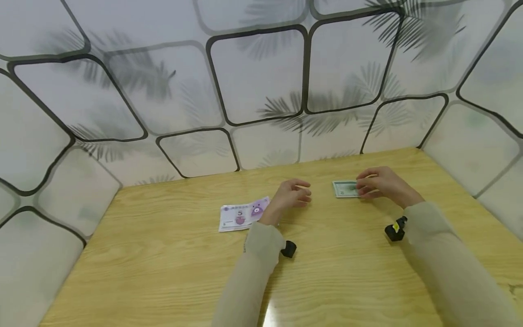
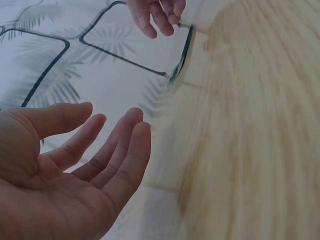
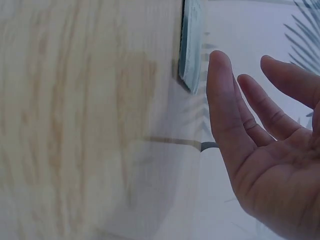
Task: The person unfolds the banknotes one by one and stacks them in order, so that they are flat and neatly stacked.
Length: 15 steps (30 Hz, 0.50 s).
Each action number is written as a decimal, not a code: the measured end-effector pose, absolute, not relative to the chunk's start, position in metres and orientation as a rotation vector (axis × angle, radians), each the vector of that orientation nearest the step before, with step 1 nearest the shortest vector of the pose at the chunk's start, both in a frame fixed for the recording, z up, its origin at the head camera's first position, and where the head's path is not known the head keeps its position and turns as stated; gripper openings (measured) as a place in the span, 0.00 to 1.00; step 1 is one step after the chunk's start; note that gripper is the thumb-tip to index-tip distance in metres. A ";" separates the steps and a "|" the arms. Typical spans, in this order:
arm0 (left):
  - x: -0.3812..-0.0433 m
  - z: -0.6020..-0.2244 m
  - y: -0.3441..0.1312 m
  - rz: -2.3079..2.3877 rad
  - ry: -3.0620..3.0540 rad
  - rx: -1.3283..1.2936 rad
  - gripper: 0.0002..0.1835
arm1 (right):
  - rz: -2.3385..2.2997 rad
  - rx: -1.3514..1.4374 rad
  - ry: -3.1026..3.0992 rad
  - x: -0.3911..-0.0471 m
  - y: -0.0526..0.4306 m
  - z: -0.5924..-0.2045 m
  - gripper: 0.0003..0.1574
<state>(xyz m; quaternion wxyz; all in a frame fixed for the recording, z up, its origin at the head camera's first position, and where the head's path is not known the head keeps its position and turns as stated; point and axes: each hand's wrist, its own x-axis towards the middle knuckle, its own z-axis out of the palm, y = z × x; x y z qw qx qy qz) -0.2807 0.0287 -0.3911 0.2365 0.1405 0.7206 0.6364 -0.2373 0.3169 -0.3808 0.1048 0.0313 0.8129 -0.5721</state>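
A stack of green banknotes (image 1: pixel 345 189) lies on the wooden table toward the back right. My right hand (image 1: pixel 377 185) hovers at its right end, fingers loosely bent with nothing between them; in the right wrist view the green stack (image 3: pixel 191 47) shows just past the fingertips. To the left lie purple play banknotes (image 1: pixel 239 215) marked with a 5, partly hidden behind my left forearm. My left hand (image 1: pixel 289 197) is held above the table between the two sets of notes, its palm turned inward and fingers relaxed, as the left wrist view shows the hand (image 2: pixel 95 170) holding nothing.
The light wooden table (image 1: pixel 163 272) runs back to a wall covering (image 1: pixel 261 77) with dark outlined panels and leaf prints. Side walls close it in on the left and right. Black wrist cameras (image 1: pixel 288 249) hang under both sleeves.
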 end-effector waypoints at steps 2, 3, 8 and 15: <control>-0.281 -0.393 0.034 1.743 1.961 0.382 0.17 | -1.680 0.096 2.400 -0.238 0.318 -0.381 0.27; -0.281 -0.393 0.037 1.743 1.948 0.379 0.17 | -1.675 0.099 2.402 -0.239 0.319 -0.382 0.27; -0.281 -0.396 0.049 1.755 1.888 0.341 0.18 | -1.659 0.131 2.401 -0.242 0.322 -0.383 0.27; -0.281 -0.400 0.062 1.756 1.877 0.312 0.17 | -1.649 0.197 2.391 -0.246 0.327 -0.383 0.30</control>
